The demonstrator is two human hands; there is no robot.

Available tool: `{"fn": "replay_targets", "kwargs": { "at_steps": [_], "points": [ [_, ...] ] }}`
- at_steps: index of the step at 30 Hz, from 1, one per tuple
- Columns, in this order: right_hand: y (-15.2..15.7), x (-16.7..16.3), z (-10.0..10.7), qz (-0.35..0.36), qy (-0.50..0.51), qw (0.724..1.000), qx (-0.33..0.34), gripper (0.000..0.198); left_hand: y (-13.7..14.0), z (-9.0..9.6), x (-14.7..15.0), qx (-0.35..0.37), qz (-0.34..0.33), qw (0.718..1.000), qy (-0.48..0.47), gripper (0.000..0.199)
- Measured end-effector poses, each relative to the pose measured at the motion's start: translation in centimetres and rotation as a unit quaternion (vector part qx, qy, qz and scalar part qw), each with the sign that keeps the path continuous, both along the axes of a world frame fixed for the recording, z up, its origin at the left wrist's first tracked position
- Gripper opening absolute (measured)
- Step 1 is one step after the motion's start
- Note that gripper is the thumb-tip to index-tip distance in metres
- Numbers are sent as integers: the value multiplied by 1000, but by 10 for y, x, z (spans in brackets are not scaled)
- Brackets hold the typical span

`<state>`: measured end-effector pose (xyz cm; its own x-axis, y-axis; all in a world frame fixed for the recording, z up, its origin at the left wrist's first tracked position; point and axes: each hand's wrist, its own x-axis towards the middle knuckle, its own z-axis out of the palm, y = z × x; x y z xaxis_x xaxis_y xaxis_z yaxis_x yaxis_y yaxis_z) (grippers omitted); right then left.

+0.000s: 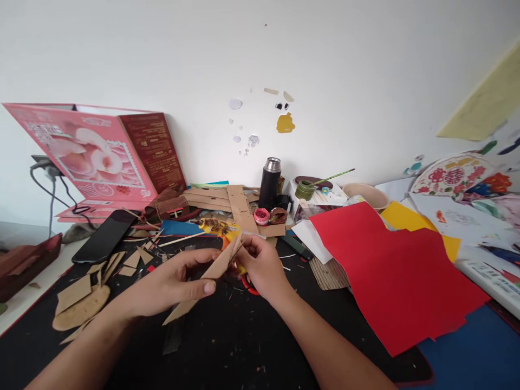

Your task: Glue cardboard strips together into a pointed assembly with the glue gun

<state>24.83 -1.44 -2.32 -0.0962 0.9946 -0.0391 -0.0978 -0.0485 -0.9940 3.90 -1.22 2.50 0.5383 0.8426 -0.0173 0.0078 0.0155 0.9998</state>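
My left hand is closed on a long, narrow piece of brown cardboard, its thumb lying along the near face. The strip slants from lower left to upper right. Curled round the upper end of that piece is my right hand, its fingertips partly hidden behind it. Just beyond both hands lies a yellow tool with an orange part and brown stains, perhaps a glue gun, mostly covered. A red loop shows under my right hand; what it belongs to is hidden.
Cardboard scraps and a black phone lie left, before a pink box. A black flask, a red paint pot and a green jar stand at the back. Red sheet covers the right side.
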Motion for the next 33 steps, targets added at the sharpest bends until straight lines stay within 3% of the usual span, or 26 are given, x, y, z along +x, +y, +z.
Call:
{"fn": "replay_targets", "kwargs": {
  "at_steps": [4,7,12,20,24,27,33],
  "points": [
    [5,2,0,-9,65,997,-35,51,5,-9,-4,68,-36,995,65,43],
    [6,4,0,-9,122,991,-55,54,5,-11,-6,65,-50,994,77,53],
    [2,3,5,51,187,976,-96,53,4,-9,-6,62,-57,993,87,64],
    [0,3,5,90,167,980,-58,55,6,-8,-12,84,-53,992,82,67],
    [1,5,5,68,182,980,-38,55,6,-2,-15,80,-54,994,55,67],
    [2,9,5,33,195,980,-16,52,6,1,-18,87,-11,995,38,64],
    [2,11,9,38,201,979,-4,53,19,-4,-21,166,202,959,106,63]
  ]
}}
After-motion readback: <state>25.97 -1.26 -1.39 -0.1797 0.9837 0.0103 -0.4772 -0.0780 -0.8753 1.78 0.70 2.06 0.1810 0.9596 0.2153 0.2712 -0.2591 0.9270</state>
